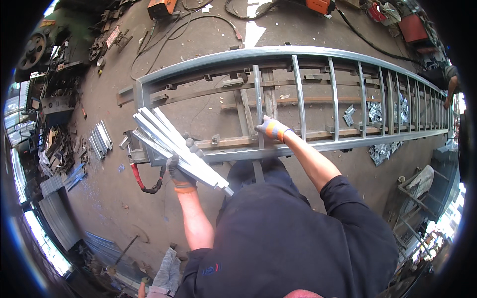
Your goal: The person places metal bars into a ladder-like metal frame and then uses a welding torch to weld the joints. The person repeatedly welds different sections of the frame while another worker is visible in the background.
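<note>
While the left hand (182, 171) grips a bundle of metal bars (174, 141), the right hand (271, 128) closes on one upright bar (258, 97) in the long gate frame (318, 145); its left end lacks bars.

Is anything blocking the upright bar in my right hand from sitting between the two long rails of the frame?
Nothing visible does. The right hand already holds the upright bar across the frame, in an open gap left of the fitted bars. The left hand keeps the bundle of spare bars off to the side.
</note>
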The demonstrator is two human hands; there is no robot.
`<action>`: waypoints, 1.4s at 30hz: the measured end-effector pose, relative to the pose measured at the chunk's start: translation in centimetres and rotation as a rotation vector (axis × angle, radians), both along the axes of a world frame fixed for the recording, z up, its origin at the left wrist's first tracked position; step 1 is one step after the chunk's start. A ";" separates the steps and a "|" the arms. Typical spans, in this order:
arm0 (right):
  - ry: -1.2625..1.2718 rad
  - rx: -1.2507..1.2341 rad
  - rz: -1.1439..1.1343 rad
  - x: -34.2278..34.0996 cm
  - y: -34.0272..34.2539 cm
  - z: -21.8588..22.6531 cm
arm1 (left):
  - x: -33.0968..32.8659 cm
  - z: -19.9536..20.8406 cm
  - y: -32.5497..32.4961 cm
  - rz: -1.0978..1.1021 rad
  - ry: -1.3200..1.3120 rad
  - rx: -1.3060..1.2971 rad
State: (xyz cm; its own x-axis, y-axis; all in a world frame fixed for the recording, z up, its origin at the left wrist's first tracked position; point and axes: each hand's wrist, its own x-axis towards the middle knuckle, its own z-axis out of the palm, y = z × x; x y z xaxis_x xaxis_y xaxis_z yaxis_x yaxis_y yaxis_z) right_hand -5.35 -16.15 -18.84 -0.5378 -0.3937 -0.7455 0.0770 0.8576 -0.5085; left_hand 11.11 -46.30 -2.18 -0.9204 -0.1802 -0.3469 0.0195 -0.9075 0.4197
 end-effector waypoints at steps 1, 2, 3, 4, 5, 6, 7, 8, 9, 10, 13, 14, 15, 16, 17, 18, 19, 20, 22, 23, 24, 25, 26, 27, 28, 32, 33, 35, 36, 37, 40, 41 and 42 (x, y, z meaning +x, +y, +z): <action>0.152 -0.068 0.224 -0.4 0.0 -0.2 | -0.1 -0.1 0.0 0.002 -0.017 -0.051; 0.215 -0.067 0.462 -0.8 -0.3 -0.2 | 0.0 -0.2 0.1 -0.002 -0.019 -0.086; 0.011 -0.108 0.092 -1.4 -0.4 0.2 | -0.1 -0.4 0.0 -0.019 0.010 -0.049; -0.175 -0.078 -0.169 -2.1 -0.6 0.8 | -0.1 -0.4 0.0 -0.027 -0.024 -0.071; 0.035 -0.036 -0.120 -1.8 -0.9 1.9 | -0.2 -0.4 0.0 -0.030 -0.041 -0.083; 0.245 0.014 -0.091 -1.9 -1.5 3.2 | -0.3 -0.3 0.0 -0.042 -0.069 -0.105; 0.493 -0.071 -0.166 -1.3 -2.2 5.0 | -0.5 -0.1 0.0 -0.063 -0.026 -0.079; 0.696 -0.109 -0.245 0.1 -2.9 7.1 | -0.6 0.3 0.1 -0.072 -0.015 -0.116; 0.572 -0.324 -0.275 1.2 -3.9 9.2 | -0.9 0.6 0.4 -0.076 -0.041 -0.171; 0.298 -0.437 -0.214 2.5 -4.7 11.4 | -1.0 1.1 0.5 -0.098 0.003 -0.203; -0.106 -0.724 0.085 5.7 -8.1 17.2 | -2.4 1.8 1.2 -0.096 0.057 -0.269; -0.222 -0.642 -0.049 6.2 -10.4 18.3 | -2.8 2.0 1.2 -0.105 0.074 -0.343; -0.109 -0.618 -0.141 6.5 -11.3 19.2 | -3.2 2.1 1.0 -0.082 0.075 -0.338; -0.069 -0.537 -0.230 6.7 -12.1 19.7 | -3.5 2.1 0.6 -0.060 0.095 -0.326; -0.054 -0.672 -0.293 6.9 -12.3 20.0 | -3.7 2.0 -0.3 -0.074 0.091 -0.316; -0.099 -0.749 -0.369 7.1 -12.8 20.2 | -3.7 1.7 -0.9 -0.068 0.108 -0.279; -0.112 -0.713 -0.435 7.0 -13.2 20.1 | -4.1 1.3 -2.6 -0.020 -0.129 -0.282; 0.173 -0.833 -0.399 6.9 -13.2 19.9 | -4.1 0.5 -3.2 -0.080 0.091 -0.157; 0.121 -0.964 -0.514 6.2 -13.1 19.1 | -4.5 -1.6 -5.2 -0.159 0.133 -0.076; 0.077 -1.016 -0.630 5.9 -12.8 18.5 | -4.3 -2.5 -6.3 -0.157 0.150 0.019; 0.041 -1.122 -0.711 5.5 -12.5 17.8 | -4.1 -3.4 -7.6 -0.172 0.167 0.089; 0.072 -1.059 -0.686 4.6 -12.1 16.8 | -3.7 -4.2 -8.9 -0.188 0.194 0.153; 0.036 -1.077 -0.765 4.4 -12.0 15.5 | -3.0 -4.7 -10.2 -0.175 0.174 0.159; -0.002 -1.026 -0.745 4.1 -11.7 14.1 | -2.3 -5.2 -11.5 -0.171 0.134 0.157; -0.037 -0.944 -0.750 4.0 -11.5 12.3 | -1.7 -5.5 -12.8 -0.167 0.108 0.159; -0.198 -0.890 -0.811 6.5 -13.0 4.3 | 0.4 -6.3 -17.6 -0.131 0.030 0.129; -0.262 -0.982 -0.840 7.4 -13.3 3.0 | 0.9 -6.4 -18.6 -0.159 0.051 0.159; -0.157 -0.790 -0.866 6.9 -13.4 1.1 | 1.8 -6.1 -21.0 -0.160 0.077 0.160; -0.283 -0.772 -0.941 6.7 -13.3 0.9 | 1.7 -6.1 -21.9 -0.164 0.172 0.247; -0.320 -0.798 -0.963 6.0 -13.9 0.5 | 2.4 -5.6 -22.9 -0.135 0.075 0.131; -0.354 -0.582 -1.085 4.5 -15.2 0.2 | 3.1 -5.3 -24.6 -0.093 0.019 0.045; -0.319 -0.544 -1.008 4.0 -15.7 0.1 | 3.2 -5.3 -25.0 -0.078 -0.036 0.024; -0.298 -0.435 -0.989 3.8 -16.2 0.2 | 3.4 -5.3 -25.3 -0.074 -0.028 0.037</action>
